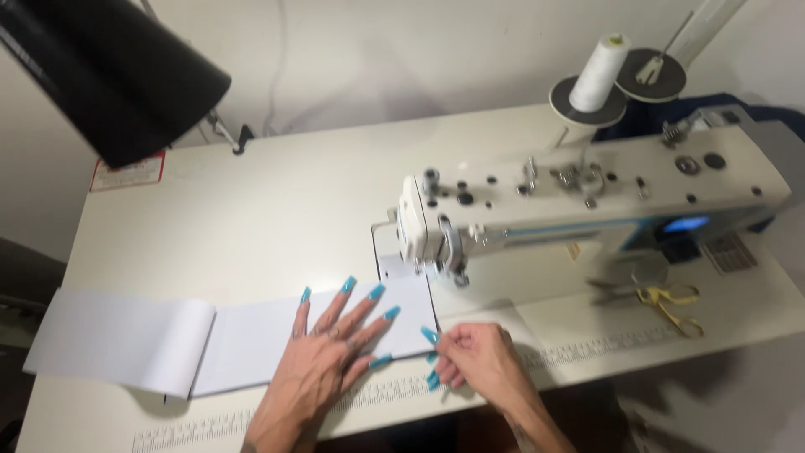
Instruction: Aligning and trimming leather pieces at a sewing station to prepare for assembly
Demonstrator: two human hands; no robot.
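A white paper pad lies open on the sewing table, its turned-over sheets curling to the left. My left hand rests flat on the pad's top sheet with fingers spread, long turquoise nails pointing toward the machine's needle area. My right hand pinches the sheet's near right corner between fingertips. The white industrial sewing machine stands just beyond both hands, its presser foot at the sheet's far right edge.
A black lamp shade hangs at the upper left. A white thread cone sits on a stand behind the machine. Yellow-handled scissors lie right of the needle. A printed ruler runs along the table's front edge.
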